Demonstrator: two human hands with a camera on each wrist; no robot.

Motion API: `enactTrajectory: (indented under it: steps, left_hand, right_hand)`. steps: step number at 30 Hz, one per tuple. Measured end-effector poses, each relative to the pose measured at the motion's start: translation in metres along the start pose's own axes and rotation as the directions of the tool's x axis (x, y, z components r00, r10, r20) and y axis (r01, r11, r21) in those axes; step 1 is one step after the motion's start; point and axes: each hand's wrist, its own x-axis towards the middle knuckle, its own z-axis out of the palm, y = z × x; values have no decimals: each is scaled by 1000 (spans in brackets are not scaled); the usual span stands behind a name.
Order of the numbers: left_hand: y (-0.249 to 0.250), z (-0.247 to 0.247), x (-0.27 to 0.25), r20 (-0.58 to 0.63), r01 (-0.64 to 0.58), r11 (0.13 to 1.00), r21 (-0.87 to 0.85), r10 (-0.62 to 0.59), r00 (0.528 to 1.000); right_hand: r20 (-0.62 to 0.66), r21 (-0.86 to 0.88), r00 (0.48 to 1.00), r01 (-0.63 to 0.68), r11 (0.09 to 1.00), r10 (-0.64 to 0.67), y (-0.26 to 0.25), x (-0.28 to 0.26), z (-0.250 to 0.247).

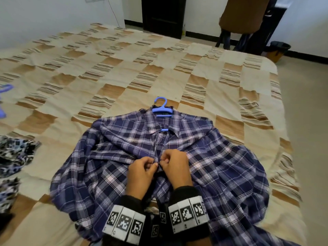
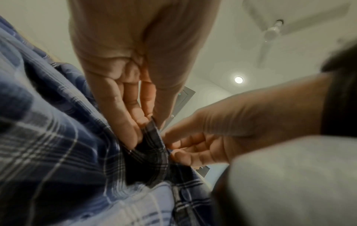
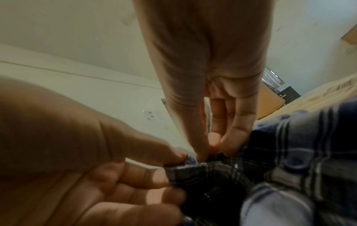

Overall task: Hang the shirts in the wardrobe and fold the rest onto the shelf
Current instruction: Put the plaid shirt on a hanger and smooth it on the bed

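A blue and white plaid shirt (image 1: 221, 157) lies spread face up on the bed (image 1: 124, 68), with a blue plastic hanger (image 1: 162, 109) inside its collar and the hook pointing away from me. Both hands meet at the shirt's front opening, about mid-chest. My left hand (image 1: 150, 166) pinches one edge of the placket (image 2: 152, 137) between thumb and fingers. My right hand (image 1: 164, 162) pinches the facing edge. In the right wrist view the right hand (image 3: 214, 146) grips the cloth from above and the left hand (image 3: 173, 162) holds the fold beside it. No button is clearly visible.
Patterned garments (image 1: 16, 153) lie at the bed's left edge, with another blue hanger (image 1: 4, 96) beyond them. A person in a brown top (image 1: 243, 18) stands at the far right near a dark bin (image 1: 278, 48). A dark door (image 1: 163, 15) stands behind the bed.
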Motion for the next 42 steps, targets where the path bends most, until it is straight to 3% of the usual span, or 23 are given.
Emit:
enactTrajectory:
  steps: [4, 8, 17, 22, 27, 31, 42]
  left_hand:
    - [-7, 3, 13, 132, 136, 982, -135, -118, 984]
    - [-6, 1, 24, 220, 260, 904, -341, -192, 956]
    - [3, -8, 23, 181, 321, 825, -465, -267, 947]
    - [6, -10, 21, 227, 328, 822, -465, -247, 942]
    - [7, -11, 23, 248, 311, 811, -496, -211, 945]
    - [8, -12, 22, 257, 309, 810, -499, -202, 945]
    - [11, -8, 21, 263, 338, 786, -518, -229, 937]
  right_hand:
    - [79, 95, 997, -34, 995, 27, 12, 17, -1]
    - [188, 223, 982, -78, 972, 36, 15, 31, -9]
    - [245, 379, 969, -135, 916, 42, 9, 30, -12]
    - [286, 440, 956, -197, 876, 71, 6, 27, -13]
    - [248, 487, 962, -228, 843, 117, 8, 30, -15]
    - [242, 483, 961, -240, 842, 135, 9, 32, -13]
    - [197, 291, 979, -105, 951, 48, 11, 33, -11]
